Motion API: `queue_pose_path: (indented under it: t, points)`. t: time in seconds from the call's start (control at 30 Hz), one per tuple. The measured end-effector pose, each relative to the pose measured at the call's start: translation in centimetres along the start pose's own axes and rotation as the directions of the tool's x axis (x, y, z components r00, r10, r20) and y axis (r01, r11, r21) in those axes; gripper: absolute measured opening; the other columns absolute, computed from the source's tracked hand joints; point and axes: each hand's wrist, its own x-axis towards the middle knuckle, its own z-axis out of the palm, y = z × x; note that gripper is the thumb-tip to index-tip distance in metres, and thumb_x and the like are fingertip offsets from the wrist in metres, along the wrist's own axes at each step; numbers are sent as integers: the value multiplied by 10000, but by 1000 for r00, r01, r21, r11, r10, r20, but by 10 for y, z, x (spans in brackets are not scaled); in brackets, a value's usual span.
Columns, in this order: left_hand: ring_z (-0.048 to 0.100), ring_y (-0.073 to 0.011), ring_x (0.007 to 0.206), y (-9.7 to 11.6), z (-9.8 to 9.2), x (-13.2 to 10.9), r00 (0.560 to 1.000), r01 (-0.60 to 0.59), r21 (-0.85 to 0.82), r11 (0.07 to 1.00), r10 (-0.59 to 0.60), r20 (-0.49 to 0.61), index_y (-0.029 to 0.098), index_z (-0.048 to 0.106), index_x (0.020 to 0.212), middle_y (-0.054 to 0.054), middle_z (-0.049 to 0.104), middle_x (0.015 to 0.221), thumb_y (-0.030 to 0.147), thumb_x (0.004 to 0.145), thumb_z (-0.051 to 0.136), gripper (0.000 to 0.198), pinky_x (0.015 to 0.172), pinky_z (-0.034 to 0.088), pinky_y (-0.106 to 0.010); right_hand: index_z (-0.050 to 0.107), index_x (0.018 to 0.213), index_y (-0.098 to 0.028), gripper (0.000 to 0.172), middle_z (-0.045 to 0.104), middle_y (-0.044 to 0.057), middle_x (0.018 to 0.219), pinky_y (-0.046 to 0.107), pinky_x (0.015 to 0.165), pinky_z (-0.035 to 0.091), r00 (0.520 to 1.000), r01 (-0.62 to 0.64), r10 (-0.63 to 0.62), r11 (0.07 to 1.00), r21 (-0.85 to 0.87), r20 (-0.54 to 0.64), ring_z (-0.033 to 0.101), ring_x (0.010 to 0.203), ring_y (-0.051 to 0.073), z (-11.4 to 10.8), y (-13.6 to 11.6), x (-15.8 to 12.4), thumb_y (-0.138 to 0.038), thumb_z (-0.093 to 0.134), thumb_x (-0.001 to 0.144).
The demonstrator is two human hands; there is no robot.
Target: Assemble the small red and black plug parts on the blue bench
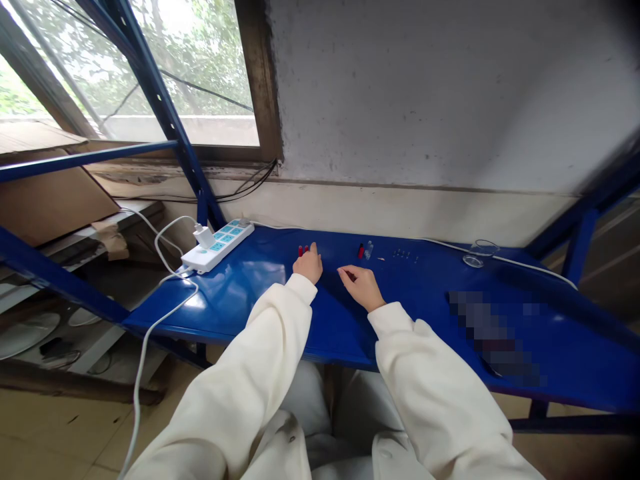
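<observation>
Both my arms, in white sleeves, reach onto a blue metal shelf (250,293). My left hand (309,265) rests closed on the shelf, its fingertips touching two small red pieces (303,251). My right hand (361,285) lies just to the right, fingers pinched together on a tiny dark object that I cannot make out. Beyond it stand a small red piece (361,251) and a small clear vial (369,250). A row of tiny dark parts (405,255) lies further right.
A white power strip (219,246) with a plugged white adapter and cable lies at the shelf's left rear. A clear glass dish (479,253) sits at the right rear. A blurred patch covers the shelf's right front. Blue frame posts, a window and cardboard stand at left.
</observation>
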Motion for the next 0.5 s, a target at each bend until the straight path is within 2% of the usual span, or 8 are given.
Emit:
queue_pose_path:
  t: [0.07, 0.17, 0.23, 0.27, 0.3, 0.37, 0.43, 0.5]
  points:
    - [615, -278, 844, 0, 3, 1, 999, -23, -1, 1000, 23, -38, 137, 484, 1140, -174, 618, 934, 211, 856, 302, 345, 725, 437, -365, 657, 785, -192, 320, 625, 24, 626, 245, 517, 394, 1000, -2, 2, 1000, -6, 0, 531, 525, 134, 0, 1, 0, -381, 402, 828]
    - [618, -251, 819, 1, 7, 2, 998, -42, -80, 996, 37, -58, 150, 551, 981, -148, 628, 862, 162, 832, 358, 244, 714, 439, -337, 652, 777, -191, 324, 617, 23, 607, 245, 520, 386, 1000, -6, 6, 1000, -25, -14, 530, 524, 136, 0, 1, 0, -379, 393, 831]
    - [623, -209, 726, 4, 8, 2, 997, -59, -262, 963, 43, -69, 162, 560, 928, -114, 632, 804, 164, 822, 397, 194, 670, 445, -301, 644, 772, -189, 320, 616, 26, 608, 246, 527, 383, 999, -25, 23, 999, -46, -48, 536, 535, 141, -1, 1, 1, -377, 392, 831]
    - [615, -177, 641, 7, 7, 1, 997, -68, -392, 917, 47, -64, 164, 556, 917, -95, 629, 776, 173, 826, 398, 183, 624, 446, -277, 638, 770, -188, 318, 614, 28, 609, 248, 532, 382, 997, -43, 39, 997, -59, -73, 538, 539, 143, -2, 1, 1, -379, 391, 831]
    - [589, -141, 547, 11, 7, 0, 998, -69, -533, 843, 50, -49, 161, 548, 918, -77, 624, 755, 184, 834, 388, 182, 566, 438, -253, 630, 768, -187, 317, 611, 30, 610, 250, 537, 381, 993, -63, 56, 995, -71, -100, 538, 541, 145, -2, 2, 2, -380, 387, 832]
    - [506, -77, 400, 20, 4, -3, 998, -35, -777, 628, 61, 5, 152, 519, 952, -52, 612, 744, 208, 849, 365, 193, 449, 390, -208, 611, 789, -184, 313, 613, 37, 637, 258, 558, 387, 984, -104, 92, 992, -76, -150, 542, 559, 151, -3, 3, 3, -378, 370, 839]
    - [474, -47, 361, 28, 2, -6, 996, 23, -910, 413, 71, 57, 149, 494, 980, -41, 603, 765, 234, 849, 380, 193, 381, 326, -175, 583, 867, -178, 301, 626, 53, 720, 268, 595, 403, 973, -143, 132, 989, -43, -190, 558, 608, 158, -3, 5, 5, -373, 355, 844]
    - [481, -36, 365, 33, 1, -10, 991, 55, -962, 266, 100, 85, 152, 487, 980, -32, 597, 780, 258, 837, 422, 190, 353, 281, -154, 538, 976, -169, 307, 631, 72, 819, 280, 630, 418, 960, -183, 182, 983, 14, -212, 573, 664, 165, -2, 7, 5, -377, 354, 844]
